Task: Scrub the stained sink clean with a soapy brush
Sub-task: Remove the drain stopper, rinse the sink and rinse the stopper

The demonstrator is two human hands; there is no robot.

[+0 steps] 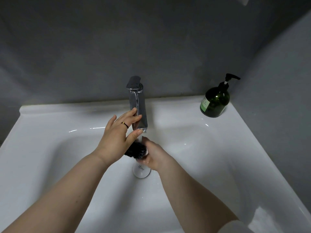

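Bare forearms (67,190) reach over a white sink (50,148) against a grey wall (151,39). With fingers (133,113) straight, the left hand (116,140) touches the faucet (137,101); the right hand (154,157) grips a black brush (137,149), half hidden, above the drain (141,170).

Dim, even indoor light with a cool grey cast: small specular highlights sit on the glazed rim of the sink (94,128) and along the chrome tap (138,105), with soft, diffuse shading in the basin. Wide-angle distortion bows the sink's edges toward the frame borders; the grey wall (101,47) appears smeared and textureless, and the water below the spout is blurred
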